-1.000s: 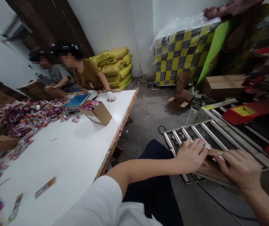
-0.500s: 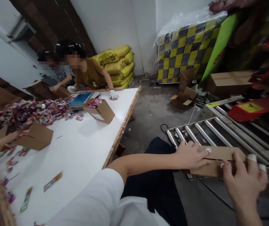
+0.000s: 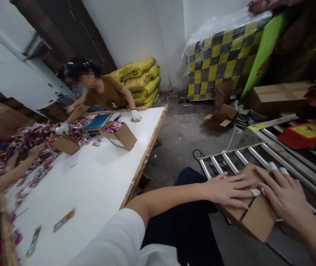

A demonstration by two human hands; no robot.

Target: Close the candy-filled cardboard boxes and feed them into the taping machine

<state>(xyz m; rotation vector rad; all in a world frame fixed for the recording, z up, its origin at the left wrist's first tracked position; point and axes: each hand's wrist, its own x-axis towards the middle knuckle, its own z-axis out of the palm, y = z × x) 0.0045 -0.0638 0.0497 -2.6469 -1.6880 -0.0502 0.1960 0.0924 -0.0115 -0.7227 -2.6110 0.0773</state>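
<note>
A brown cardboard box [image 3: 261,218] with its top flaps folded in sits at the near end of the roller conveyor [image 3: 228,162]. My left hand [image 3: 231,190] lies flat across its left side, fingers stretched over the flaps. On the right side, my right hand [image 3: 284,194] rests with fingers spread over the far part of the top. Both hands touch the cardboard, and the fingertips of the two nearly meet at the seam. White coverings wrap some fingertips of each. My palms hide part of the box's top.
To the left stands a white table [image 3: 97,184] with a wooden rim, bearing a heap of small colourful packets [image 3: 29,147] and an open box of packets [image 3: 119,135]. A co-worker [image 3: 106,92] leans over its far side. A red machine part [image 3: 310,131] stands over the conveyor.
The box has turned and its near end now points toward me. My hands have flattened onto its top. At the table, a co-worker's gloved hand has reached to another box, which has shifted.
</note>
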